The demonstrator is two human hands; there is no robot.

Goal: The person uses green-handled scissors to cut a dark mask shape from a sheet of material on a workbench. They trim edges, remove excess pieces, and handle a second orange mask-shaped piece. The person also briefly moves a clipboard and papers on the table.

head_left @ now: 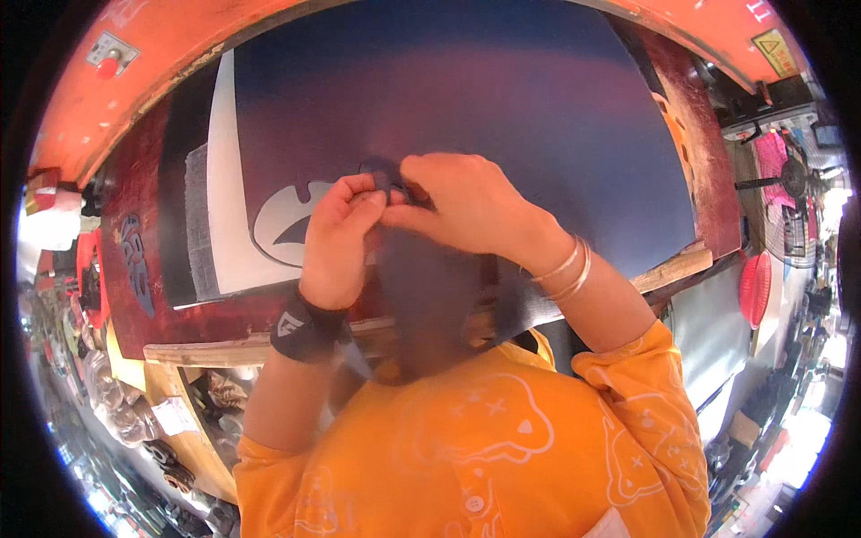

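My left hand (343,229) and my right hand (466,204) meet over the near left part of a large dark sheet (502,117). Both have their fingers pinched on a small dark piece (386,170), mostly hidden by the fingers; its exact kind I cannot tell. Close by my left hand, a curved cut-out (278,215) in the dark sheet shows white beneath. A white sheet (224,179) sticks out from under the dark sheet's left edge. Below my hands, a dark blurred shape (430,296) hides part of the table edge.
An orange machine frame (117,99) with a red button (108,68) arches over the far side. Dark cut shapes (134,260) lie on the red board (170,314) at left. A wooden strip (673,269) edges the near side. To the right are a fan (794,179) and a pink basket (755,289).
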